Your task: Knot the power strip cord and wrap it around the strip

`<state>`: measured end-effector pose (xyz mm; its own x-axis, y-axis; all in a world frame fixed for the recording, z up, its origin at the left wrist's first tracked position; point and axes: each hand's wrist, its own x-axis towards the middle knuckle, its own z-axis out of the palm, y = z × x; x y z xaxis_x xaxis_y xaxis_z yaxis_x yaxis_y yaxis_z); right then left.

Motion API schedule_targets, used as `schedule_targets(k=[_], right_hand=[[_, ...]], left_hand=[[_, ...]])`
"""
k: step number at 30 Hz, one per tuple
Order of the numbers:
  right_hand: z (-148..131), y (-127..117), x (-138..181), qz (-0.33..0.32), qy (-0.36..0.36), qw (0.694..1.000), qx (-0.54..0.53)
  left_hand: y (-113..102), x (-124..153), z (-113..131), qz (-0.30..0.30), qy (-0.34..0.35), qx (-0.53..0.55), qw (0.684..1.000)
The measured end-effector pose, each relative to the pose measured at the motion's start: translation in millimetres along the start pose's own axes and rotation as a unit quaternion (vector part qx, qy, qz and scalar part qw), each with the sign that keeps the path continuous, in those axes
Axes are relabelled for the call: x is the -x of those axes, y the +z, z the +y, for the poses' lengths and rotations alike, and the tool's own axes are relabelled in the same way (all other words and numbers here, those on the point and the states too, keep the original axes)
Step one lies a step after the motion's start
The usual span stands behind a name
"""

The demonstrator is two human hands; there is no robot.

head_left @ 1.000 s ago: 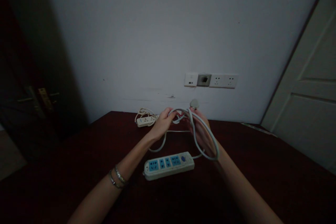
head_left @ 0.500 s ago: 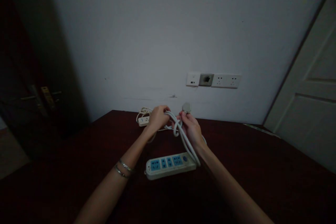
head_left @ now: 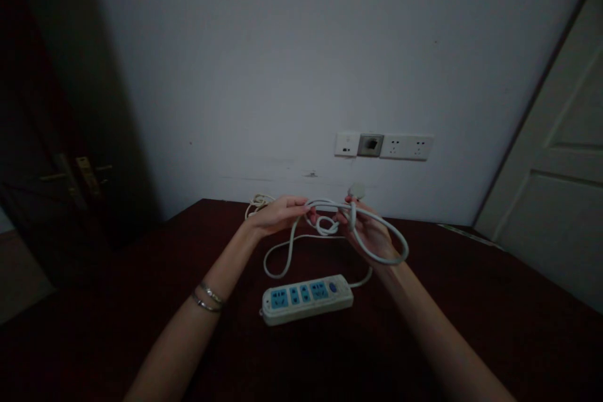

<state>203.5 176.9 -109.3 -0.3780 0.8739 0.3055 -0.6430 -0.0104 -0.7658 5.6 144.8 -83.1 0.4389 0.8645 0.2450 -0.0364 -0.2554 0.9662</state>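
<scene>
A white power strip (head_left: 307, 298) with blue sockets lies on the dark red table (head_left: 471, 314). Its white cable (head_left: 381, 245) rises in loops between both hands, above the strip. My left hand (head_left: 277, 215) pinches the cable on the left side. My right hand (head_left: 370, 233) is closed on the cable near the plug (head_left: 357, 190), which sticks up above the fingers. A small knot-like twist of cable sits between the two hands. Another loop hangs down to the table left of the strip.
A second small white power strip with coiled cord (head_left: 257, 202) lies at the table's far edge, partly hidden by my left hand. Wall sockets (head_left: 384, 146) sit on the white wall behind. A dark door (head_left: 56, 138) stands left, a white door (head_left: 556, 188) right.
My hands have moved apart, drawing the cable out sideways. The loop at my right hand has opened wide to the right, and a loop has dropped to the table at left.
</scene>
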Motion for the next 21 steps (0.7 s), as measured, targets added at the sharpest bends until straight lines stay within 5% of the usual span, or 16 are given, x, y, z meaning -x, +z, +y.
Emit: schedule_targets(k=[7,13,17,21], right_hand=[[-11,-12,-7,0.004,0.046,0.999,0.028],[-13,-7,0,-0.054,0.143,0.971,0.185],[-6,-2,3,-0.103,0.175,0.96,0.192],[-5,-1,4,-0.042,0.197,0.955,0.217]], left_hand=[[23,-11,-4,0.092,0.068,-0.205,0.972],[33,-6,3,0.201,0.162,-0.411,0.874],[31,-4,6,0.197,0.2,-0.46,0.843],[25,-4,6,0.179,0.194,-0.445,0.856]])
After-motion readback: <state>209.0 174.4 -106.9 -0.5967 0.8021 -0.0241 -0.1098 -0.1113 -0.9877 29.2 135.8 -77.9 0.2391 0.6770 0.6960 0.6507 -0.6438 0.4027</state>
